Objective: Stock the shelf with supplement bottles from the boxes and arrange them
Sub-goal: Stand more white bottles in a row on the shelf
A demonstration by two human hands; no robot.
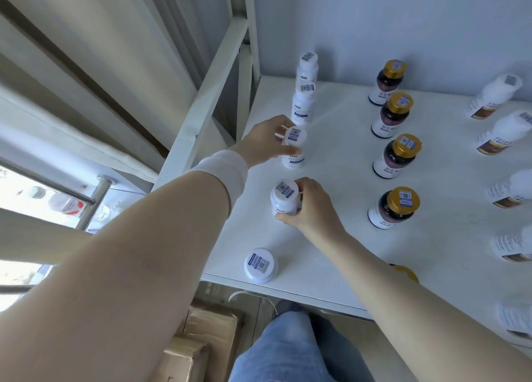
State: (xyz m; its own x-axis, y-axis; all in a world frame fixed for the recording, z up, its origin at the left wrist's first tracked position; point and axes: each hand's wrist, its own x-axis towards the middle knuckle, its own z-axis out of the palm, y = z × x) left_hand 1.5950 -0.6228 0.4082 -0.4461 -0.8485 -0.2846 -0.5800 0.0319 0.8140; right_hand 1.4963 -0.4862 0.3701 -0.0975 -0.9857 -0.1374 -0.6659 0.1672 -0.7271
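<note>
- Supplement bottles [395, 114] are standing in three columns on the white shelf [339, 157], and we are working on the left column, the plain white ones.
- Our left hand [266, 141] is gripping the third white bottle [295, 144], with its fingers [288, 151] curled tight round the cap and shoulder.
- Our right hand [315, 209] is holding the fourth white bottle [285, 197], fingers wrapped round its body and thumb tucked in low by the base.
- Both bottles are looking upright; whether they are touching the shelf or just off it, we cannot tell.
- We are judging the job as lining these two up with the back pair [305, 93]. Sliding them low is safer than lifting, with gaps matching the gold-capped row [403, 154].
- We are minding the front bottle [261, 265]: it is sitting near the shelf edge beside our left forearm, so a careless pull-back could knock it onto the cardboard boxes [201, 338] below.
</note>
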